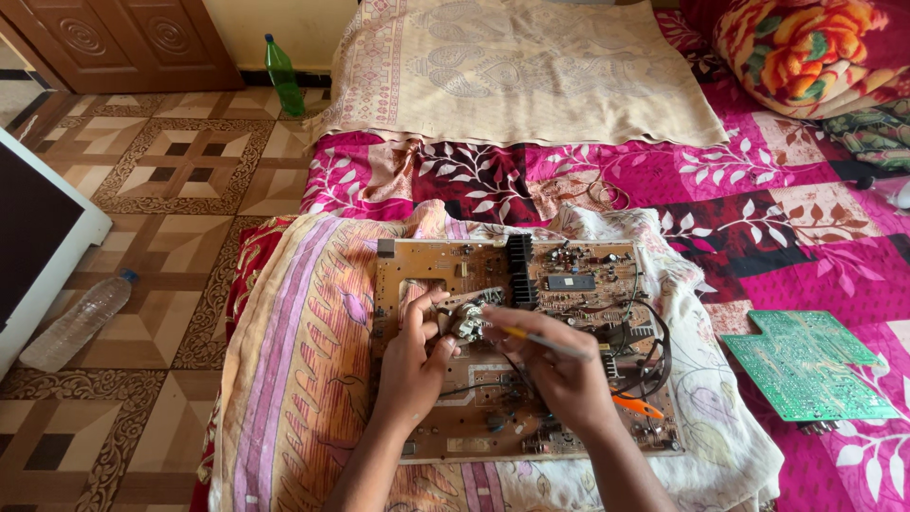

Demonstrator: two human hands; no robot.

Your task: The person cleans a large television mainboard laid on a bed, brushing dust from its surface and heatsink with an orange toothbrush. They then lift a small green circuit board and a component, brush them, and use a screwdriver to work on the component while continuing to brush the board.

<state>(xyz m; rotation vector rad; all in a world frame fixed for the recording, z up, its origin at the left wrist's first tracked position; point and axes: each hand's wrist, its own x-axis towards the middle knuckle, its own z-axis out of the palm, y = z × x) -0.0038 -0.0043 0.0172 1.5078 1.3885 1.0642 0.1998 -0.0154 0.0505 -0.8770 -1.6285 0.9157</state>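
Left hand point(409, 365) grip pinched on small metal component point(464, 320) at middle of brown circuit board point(445, 265) on pillow; right hand point(559, 370) clamped on yellow-handled tool point(545, 341), tip at component; component not yet free, board otherwise populated

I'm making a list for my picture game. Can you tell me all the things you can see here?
Circuit board: one, brown, on the striped pillow.
Striped pillow: one, pink and cream, near the bed's edge.
Second circuit board: one, green, on the bedspread at right.
Bottle: one, green, standing on the floor.
Empty bottle: one, clear, lying on the floor.
Cutters: one, orange handles, on the brown board.
Left hand: holds a metal part.
Right hand: fingers hold a thin yellow tool.
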